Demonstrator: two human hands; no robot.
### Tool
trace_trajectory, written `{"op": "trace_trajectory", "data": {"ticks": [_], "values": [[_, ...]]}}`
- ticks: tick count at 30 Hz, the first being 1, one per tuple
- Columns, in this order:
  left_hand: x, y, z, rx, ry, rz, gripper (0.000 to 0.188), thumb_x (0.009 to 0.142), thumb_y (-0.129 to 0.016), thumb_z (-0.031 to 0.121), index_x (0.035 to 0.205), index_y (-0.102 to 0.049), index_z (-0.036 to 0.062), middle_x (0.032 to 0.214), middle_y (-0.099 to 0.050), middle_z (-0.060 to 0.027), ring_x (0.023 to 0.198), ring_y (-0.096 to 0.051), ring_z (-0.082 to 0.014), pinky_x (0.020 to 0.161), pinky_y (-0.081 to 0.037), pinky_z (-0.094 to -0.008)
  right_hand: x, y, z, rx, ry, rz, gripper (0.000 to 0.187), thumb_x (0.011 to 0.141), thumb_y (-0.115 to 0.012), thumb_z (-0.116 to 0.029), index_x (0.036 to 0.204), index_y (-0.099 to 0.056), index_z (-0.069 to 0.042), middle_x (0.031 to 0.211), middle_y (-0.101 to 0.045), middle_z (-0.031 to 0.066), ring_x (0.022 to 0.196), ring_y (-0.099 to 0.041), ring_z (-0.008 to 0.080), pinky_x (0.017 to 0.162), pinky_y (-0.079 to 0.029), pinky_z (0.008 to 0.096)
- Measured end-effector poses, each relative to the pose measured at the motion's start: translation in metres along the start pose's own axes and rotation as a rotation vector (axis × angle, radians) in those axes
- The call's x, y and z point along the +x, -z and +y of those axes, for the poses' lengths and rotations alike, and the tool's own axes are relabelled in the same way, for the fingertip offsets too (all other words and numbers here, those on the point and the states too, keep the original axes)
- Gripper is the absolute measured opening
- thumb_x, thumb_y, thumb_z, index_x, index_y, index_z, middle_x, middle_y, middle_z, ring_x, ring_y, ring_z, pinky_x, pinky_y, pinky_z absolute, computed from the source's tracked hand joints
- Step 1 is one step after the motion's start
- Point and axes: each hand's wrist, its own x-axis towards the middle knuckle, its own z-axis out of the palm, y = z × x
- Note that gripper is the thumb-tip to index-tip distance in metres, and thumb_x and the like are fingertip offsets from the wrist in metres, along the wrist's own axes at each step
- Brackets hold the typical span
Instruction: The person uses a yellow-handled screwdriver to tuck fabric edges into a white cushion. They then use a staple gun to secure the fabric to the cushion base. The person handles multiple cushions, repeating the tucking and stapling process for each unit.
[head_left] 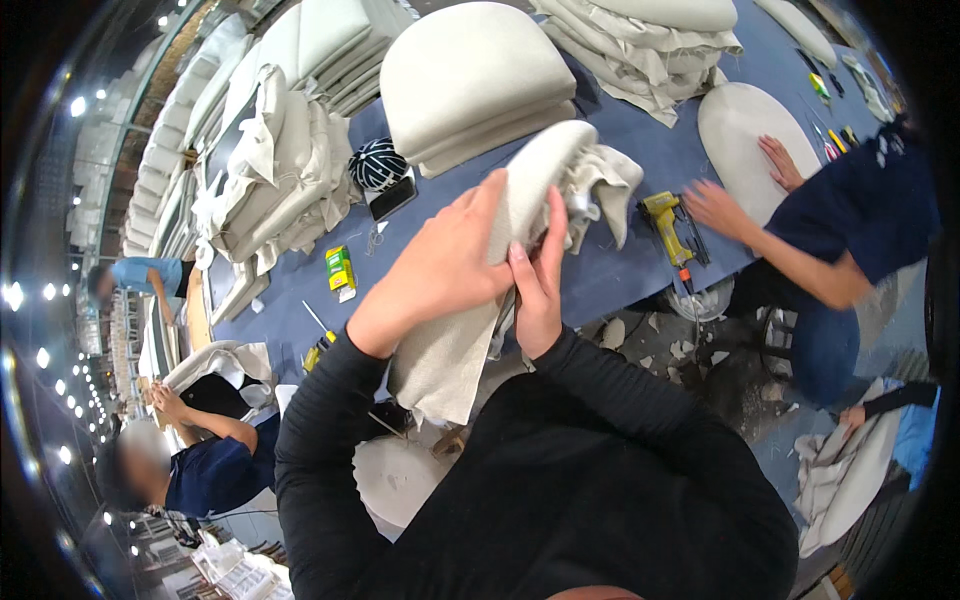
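Observation:
Just above the near table edge, a beige upholstered seat cushion (535,175) is held up on its edge. My left hand (440,265) grips its left side, fingers laid over the fabric. On the other side my right hand (540,290) is closed on the cover fabric near the cushion's lower end, thumb and fingers close together. Loose cloth bunches along the cushion's right side, and a fabric flap (440,365) hangs below my left hand. The cushion hides some of my fingertips.
Stacked beige cushions (470,75) stand behind, with more piles (285,175) at left. A yellow staple gun (662,215) lies right, beside a co-worker's hand (720,210) and oval cushion (750,135). A phone (392,199), small box (340,270) and screwdriver (320,347) lie left.

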Motion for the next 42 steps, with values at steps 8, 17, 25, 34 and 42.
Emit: {"op": "trace_trajectory", "data": {"ticks": [8,17,25,34,42], "values": [[0.062,0.017,-0.010,0.086,-0.192,0.012,0.094,0.085,-0.081,0.028,0.164,-0.040,-0.0010,0.143,-0.065,-0.0332,0.130,-0.064,-0.0518,0.112,-0.052,-0.0489,0.069,0.028,-0.015,0.184,0.067,0.054,0.086,0.105,-0.067,-0.011,0.174,-0.017,-0.001,0.177,-0.024,0.0208,0.163,-0.025,0.0300,0.133,-0.019,0.0418],[0.015,0.022,-0.057,0.129,0.039,0.098,0.094,0.086,-0.085,0.030,0.165,-0.043,0.0026,0.160,-0.055,-0.0287,0.149,-0.053,-0.0425,0.123,-0.044,-0.0456,0.013,0.027,0.022,0.168,-0.344,-0.167,0.032,0.111,-0.067,-0.033,0.128,-0.066,-0.005,0.111,-0.068,0.0009,0.102,-0.063,0.0094,0.089,-0.049,0.0283],[-0.053,-0.004,-0.074,-0.623,-0.049,0.241,0.068,0.089,-0.079,0.013,0.153,-0.060,-0.0005,0.156,-0.063,-0.0141,0.146,-0.056,-0.0237,0.124,-0.042,-0.0402,0.012,-0.005,0.017,0.349,-0.586,-0.262,0.045,0.107,-0.075,-0.034,0.137,-0.067,-0.001,0.122,-0.075,0.0048,0.114,-0.068,0.0122,0.101,-0.054,0.0306],[-0.072,-0.092,-0.034,-0.811,0.142,0.798,0.068,0.099,-0.077,0.018,0.158,-0.049,-0.0019,0.156,-0.055,-0.0153,0.142,-0.055,-0.0274,0.120,-0.044,-0.0424,-0.015,-0.005,0.007,0.291,-0.510,-0.318,0.042,0.104,-0.081,-0.033,0.126,-0.075,0.003,0.110,-0.080,0.0048,0.096,-0.072,0.0078,0.084,-0.059,0.0266],[-0.060,-0.067,-0.029,-0.710,0.207,0.630,0.055,0.098,-0.081,0.012,0.148,-0.062,-0.0021,0.137,-0.069,-0.0129,0.122,-0.067,-0.0202,0.106,-0.053,-0.0352,-0.017,0.005,0.036,0.427,-0.422,-0.336,0.031,0.110,-0.072,-0.028,0.123,-0.078,-0.001,0.103,-0.078,0.0028,0.087,-0.068,0.0066,0.073,-0.055,0.0259]]}}
